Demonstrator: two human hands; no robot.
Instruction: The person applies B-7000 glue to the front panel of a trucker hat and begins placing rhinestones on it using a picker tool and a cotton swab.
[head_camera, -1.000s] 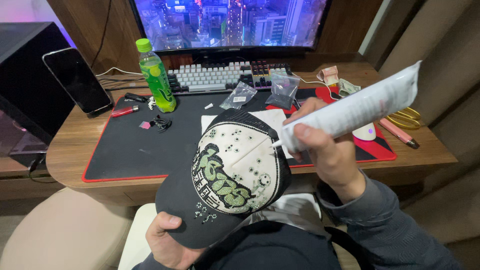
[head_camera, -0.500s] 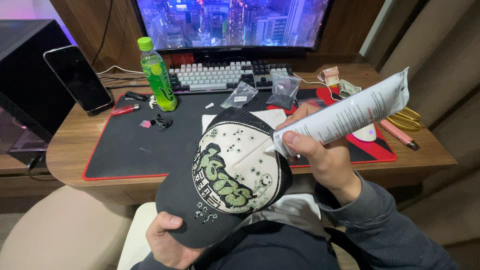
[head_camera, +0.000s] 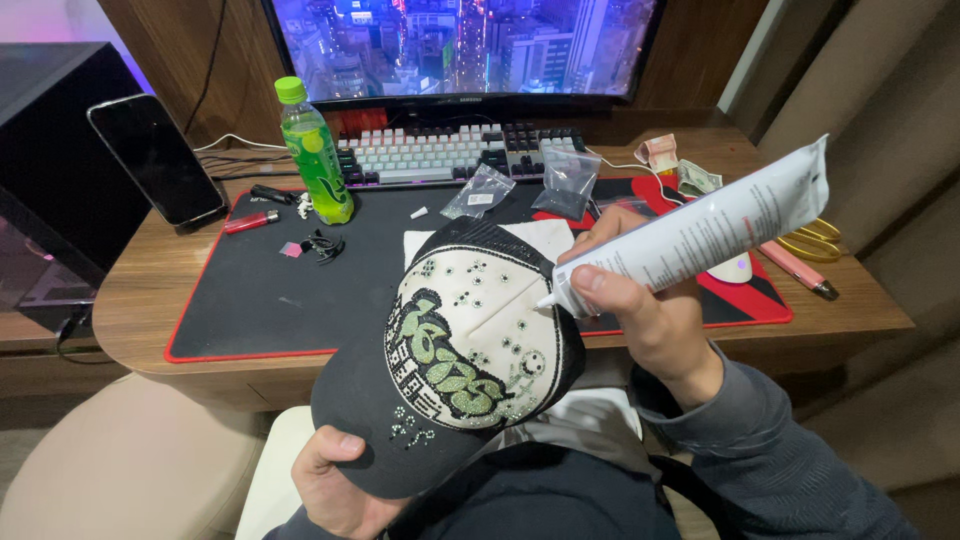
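Observation:
A black-and-white cap (head_camera: 455, 350) with green lettering and small gems sits over my lap, its dark brim toward me. My left hand (head_camera: 335, 485) grips that brim from below. My right hand (head_camera: 640, 310) is closed around a large white glue tube (head_camera: 700, 235), held slanting up to the right. The tube's thin nozzle touches the cap's white front panel near its right edge.
A wooden desk (head_camera: 130, 300) carries a black mat with red trim (head_camera: 270, 300), a green bottle (head_camera: 314, 150), a keyboard (head_camera: 440, 150), a propped phone (head_camera: 158, 158), small plastic bags (head_camera: 480, 192), a red lighter (head_camera: 250, 220), a pink pen (head_camera: 800, 270), yellow scissors (head_camera: 820, 240) and a monitor (head_camera: 460, 45).
The tube has tilted and its nozzle has come down and left onto the cap's white panel. My left hand keeps the brim where it was.

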